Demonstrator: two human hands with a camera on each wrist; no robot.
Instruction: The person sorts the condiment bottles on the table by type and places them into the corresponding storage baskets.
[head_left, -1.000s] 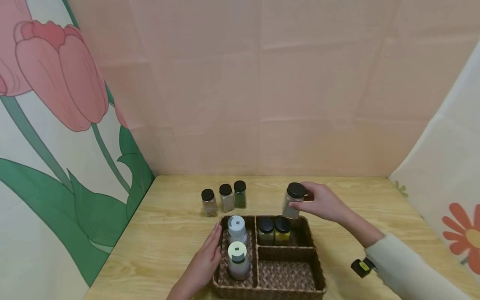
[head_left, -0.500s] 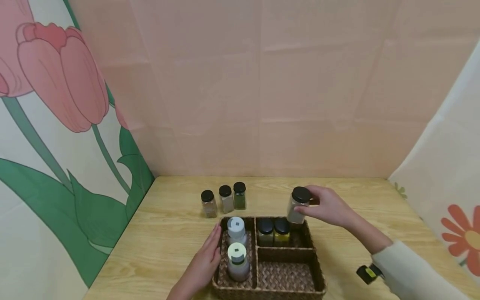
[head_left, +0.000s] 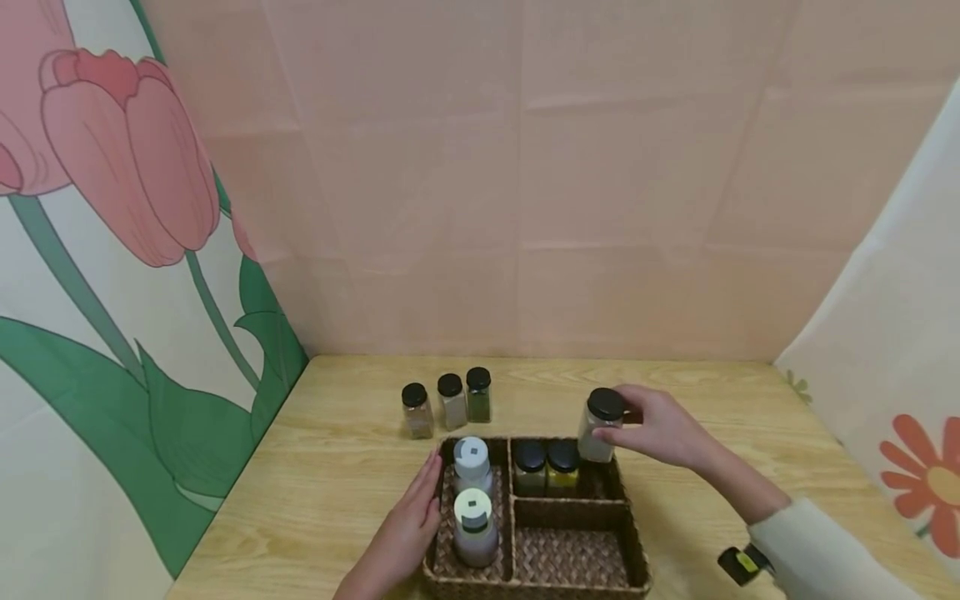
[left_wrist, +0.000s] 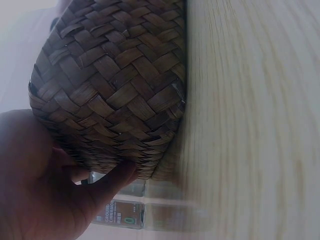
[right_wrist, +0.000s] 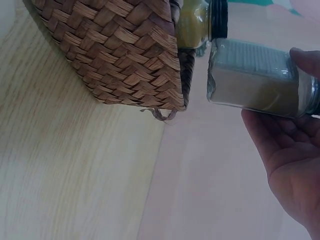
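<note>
Just changed on my feed: the right hand (head_left: pixel 654 427) has brought the clear jar (head_left: pixel 595 443) lower and a touch right vs. approx. 1 s ago, so in the head view its base now overlaps the upper-right compt. of the woven basket (head_left: pixel 540 590); I'd read that as lining up w/ the spare room right of the yellow jar (head_left: pixel 562 480) and dark jar (head_left: pixel 530 481), prob. the last bit before letting go; but the right wrist view has the base just clear of the rim, so I'd say it's not in yet; the basket & left hand (head_left: pixel 403 523) look put, bar slight camera drift.

Re positions: the clear jar sits right of centre, lower half of the head frame, black lid up, near-upright, at the left end of the right hand; fingers & thumb pinch its sides below the lid, so that grip's narrow & loaded; the left hand, lower centre, is well apart from it, fingers extended flat along the basket's left side, gripping nothing that I can see; some of its fingertips I can't make out in the left wrist view; white-capped bottles (head_left: pixel 476 537) stand in the left compt., nearest that hand.
</note>
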